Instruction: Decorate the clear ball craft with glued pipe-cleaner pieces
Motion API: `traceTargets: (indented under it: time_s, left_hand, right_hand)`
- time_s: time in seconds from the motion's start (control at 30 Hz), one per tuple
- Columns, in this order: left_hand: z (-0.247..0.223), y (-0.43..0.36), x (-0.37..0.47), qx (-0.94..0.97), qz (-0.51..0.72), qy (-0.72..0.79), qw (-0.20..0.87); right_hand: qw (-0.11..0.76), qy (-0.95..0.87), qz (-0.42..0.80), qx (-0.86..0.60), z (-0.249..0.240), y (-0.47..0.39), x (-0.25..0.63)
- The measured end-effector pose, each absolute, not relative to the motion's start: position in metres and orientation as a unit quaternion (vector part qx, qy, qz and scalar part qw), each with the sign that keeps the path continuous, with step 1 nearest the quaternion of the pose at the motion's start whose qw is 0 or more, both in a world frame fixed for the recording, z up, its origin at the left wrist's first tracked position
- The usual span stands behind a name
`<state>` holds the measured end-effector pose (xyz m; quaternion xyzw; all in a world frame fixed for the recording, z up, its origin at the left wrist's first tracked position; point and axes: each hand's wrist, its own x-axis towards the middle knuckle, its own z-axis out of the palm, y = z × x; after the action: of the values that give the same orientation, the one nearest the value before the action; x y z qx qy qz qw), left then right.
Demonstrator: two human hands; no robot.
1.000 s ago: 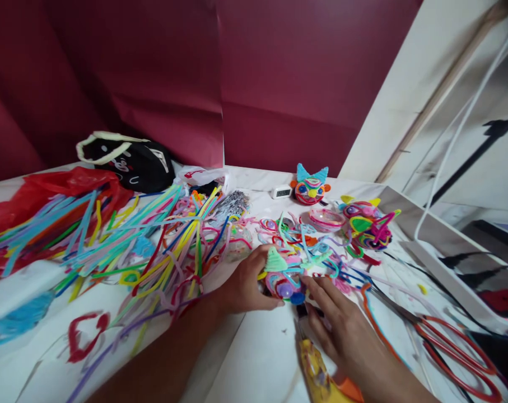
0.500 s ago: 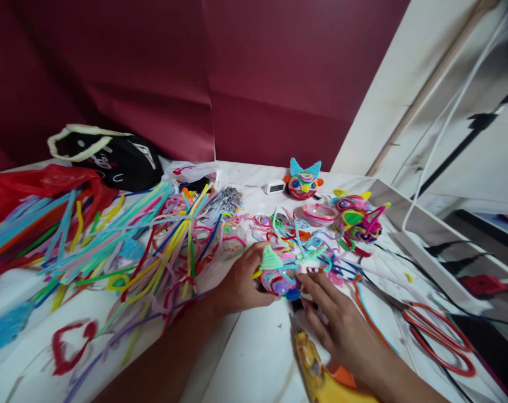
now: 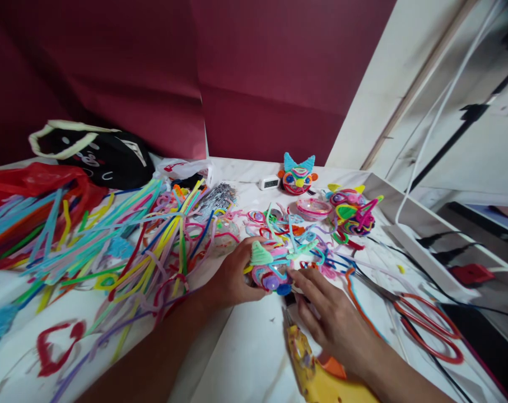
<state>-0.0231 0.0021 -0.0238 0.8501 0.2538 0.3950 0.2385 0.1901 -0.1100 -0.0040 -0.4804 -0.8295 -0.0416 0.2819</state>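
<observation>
A colourful pipe-cleaner craft piece (image 3: 273,271) with a mint-green pointed ear, a purple bead and a blue ball sits at the middle of the table. My left hand (image 3: 236,275) is wrapped round its left side. Against its right side rest the fingertips of my right hand (image 3: 327,302), with the fingers bent and close together; whether they pinch a small part of it cannot be made out. Below my right hand lies a yellow glue gun (image 3: 321,375) with an orange trigger, its tip close to the craft piece.
Pipe cleaners (image 3: 131,229) cover the left side, by a red bag (image 3: 47,182) and a black bag (image 3: 111,159). Finished craft heads (image 3: 297,180) and a small clock (image 3: 269,182) stand behind. Orange-handled scissors (image 3: 430,324) and a power strip (image 3: 432,263) lie right.
The whole view has shifted, so things appear slightly further left. My left hand keeps its hold on the craft piece, and my right hand stays at its right side.
</observation>
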Motion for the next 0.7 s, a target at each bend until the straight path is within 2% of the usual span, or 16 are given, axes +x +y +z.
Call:
traceTargets:
  time_s: [0.17, 0.4, 0.7]
  left_hand:
    - [-0.024, 0.002, -0.023, 0.852, 0.398, 0.248, 0.231]
    - [-0.023, 0.004, -0.024, 0.835, 0.379, 0.288, 0.275]
    - [-0.019, 0.001, -0.024, 0.78, 0.347, 0.343, 0.392]
  right_hand:
    - [0.282, -0.83, -0.049, -0.478, -0.006, -0.109, 0.193]
    - [0.298, -0.817, -0.02, -0.494, -0.006, -0.109, 0.198]
    - [0.407, -0.757, -0.02, -0.51, 0.008, -0.105, 0.205]
